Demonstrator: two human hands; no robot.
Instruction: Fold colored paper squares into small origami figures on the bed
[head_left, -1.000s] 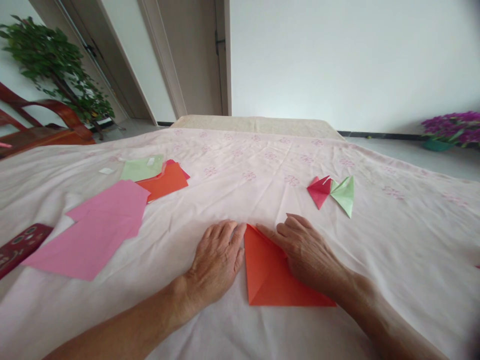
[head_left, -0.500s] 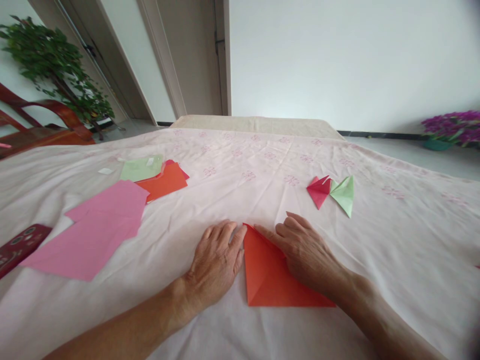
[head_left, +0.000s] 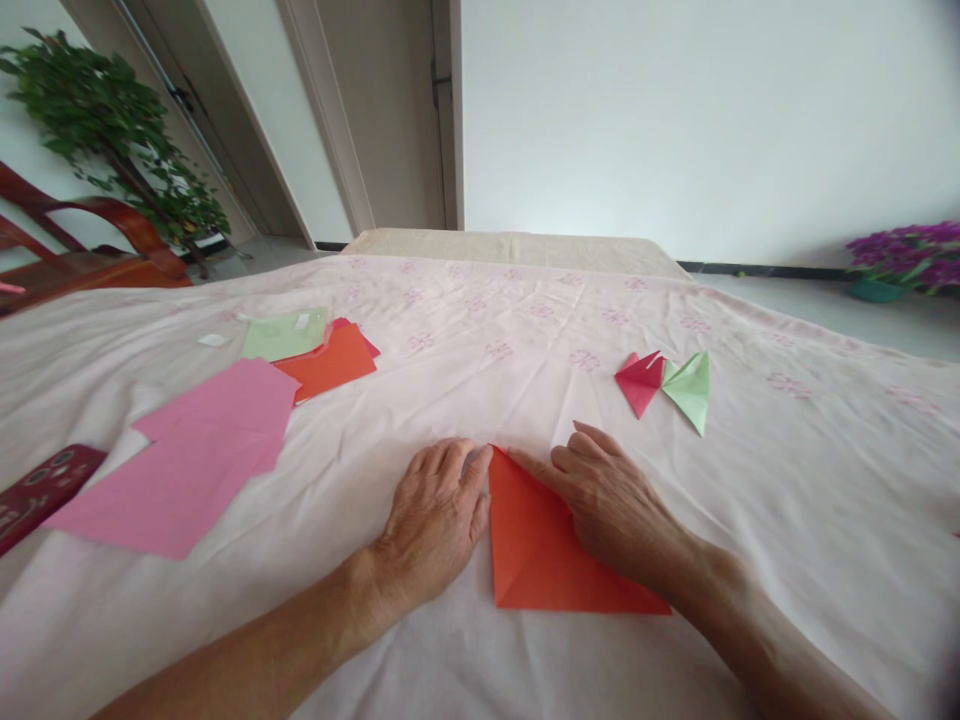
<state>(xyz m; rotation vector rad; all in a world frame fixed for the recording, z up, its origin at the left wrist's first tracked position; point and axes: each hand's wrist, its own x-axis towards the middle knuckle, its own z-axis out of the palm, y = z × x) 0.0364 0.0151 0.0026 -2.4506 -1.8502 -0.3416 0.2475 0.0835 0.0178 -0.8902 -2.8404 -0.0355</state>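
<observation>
Here, unclamped left fingers (head_left: 475, 473) and right fingers (head_left: 538, 470) touch orange paper (head_left: 529, 545) edges; tablecloth (head_left: 450, 400) surrounds.

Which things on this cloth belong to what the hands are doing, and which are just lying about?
In use:
Near orange sheet
Right hand, on it
Left hand, at its edge

Lying about (papers possibly related):
Pink sheets
Green sheet
Far orange sheet
Red sheet
Folded red piece
Folded green piece
Dark red object
White scrap

Orange paper (head_left: 529, 550) partly behind right fingers (head_left: 544, 473)
</observation>
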